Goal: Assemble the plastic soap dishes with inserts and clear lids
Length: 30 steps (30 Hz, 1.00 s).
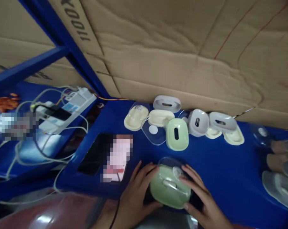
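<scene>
My left hand (136, 187) and my right hand (199, 198) clasp a pale green rounded plastic box (169, 187) from both sides, near the front edge of the blue table (217, 171). A clear lid with a white round sticker (178, 171) sits on the box's far side, under my right fingertips. Both hands curl around the box's edges.
Further back lie several similar cream, grey and green box parts (177, 133) and clear lids (153, 130). A dark phone (93, 154) lies to the left. A power strip with cables (67, 108) sits at far left. Clear plastic pieces (280, 187) lie at right. Cardboard (182, 47) walls the back.
</scene>
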{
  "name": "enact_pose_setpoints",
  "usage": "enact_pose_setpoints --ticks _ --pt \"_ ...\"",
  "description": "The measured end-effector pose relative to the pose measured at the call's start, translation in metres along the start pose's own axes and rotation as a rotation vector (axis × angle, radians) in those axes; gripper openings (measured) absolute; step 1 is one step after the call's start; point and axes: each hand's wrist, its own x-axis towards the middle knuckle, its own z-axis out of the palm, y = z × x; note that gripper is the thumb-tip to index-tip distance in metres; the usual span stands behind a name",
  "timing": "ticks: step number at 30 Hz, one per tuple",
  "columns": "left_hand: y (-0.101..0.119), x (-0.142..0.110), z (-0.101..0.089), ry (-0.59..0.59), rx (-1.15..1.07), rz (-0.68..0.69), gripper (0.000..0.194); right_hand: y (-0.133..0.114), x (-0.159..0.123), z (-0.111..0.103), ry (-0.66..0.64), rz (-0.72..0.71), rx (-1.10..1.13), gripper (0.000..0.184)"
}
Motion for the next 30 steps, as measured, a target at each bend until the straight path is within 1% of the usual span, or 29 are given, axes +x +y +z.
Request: enact_pose_setpoints --ticks 3,6,7,9,10,11,13,15,18,19,21,23,25,27,30 --pt "0.002 -0.001 -0.001 -0.019 -0.019 -0.003 0.121 0.004 -0.002 0.004 -0.025 -0.019 -0.053 0.063" --pt "-0.002 -0.006 0.002 -0.013 -0.035 0.009 0.131 0.012 -0.004 0.011 0.018 -0.069 -0.117 0.064" --pt "-0.003 -0.008 0.003 -0.013 -0.036 0.018 0.131 0.016 -0.004 0.013 0.040 -0.072 -0.143 0.066" --pt "-0.004 -0.009 0.004 -0.015 -0.017 0.039 0.125 0.022 -0.004 0.015 0.088 -0.050 -0.186 0.072" --pt "-0.003 -0.009 0.004 -0.023 -0.003 0.022 0.124 0.023 -0.004 0.015 0.096 -0.048 -0.198 0.074" --pt "-0.001 -0.008 0.003 -0.025 0.000 0.019 0.126 0.022 -0.003 0.014 0.083 -0.073 -0.207 0.074" --pt "0.003 -0.004 -0.001 -0.043 -0.015 0.001 0.131 0.015 -0.001 0.011 0.037 -0.174 -0.230 0.069" --pt "0.007 0.001 -0.005 -0.039 -0.019 0.013 0.119 0.003 0.002 0.008 0.013 -0.249 -0.256 0.064" --pt "0.011 0.007 -0.004 -0.018 -0.006 0.081 0.090 -0.013 0.004 0.010 0.045 -0.270 -0.258 0.064" --pt "0.011 0.007 -0.003 -0.010 0.003 0.089 0.084 -0.016 0.005 0.012 0.049 -0.287 -0.251 0.064" --pt "0.011 0.007 0.000 -0.003 0.010 0.103 0.079 -0.018 0.006 0.017 0.059 -0.323 -0.245 0.066" --pt "0.010 0.006 0.003 -0.006 0.010 0.112 0.082 -0.016 0.007 0.021 0.073 -0.315 -0.251 0.072" --pt "0.008 0.005 0.006 -0.010 0.004 0.115 0.090 -0.014 0.010 0.022 0.092 -0.304 -0.254 0.077" --pt "0.006 0.006 0.007 -0.001 -0.019 0.114 0.100 -0.013 0.013 0.023 0.125 -0.320 -0.231 0.076" --pt "0.002 0.006 0.006 0.009 -0.083 0.114 0.116 -0.015 0.018 0.023 0.175 -0.382 -0.152 0.073"
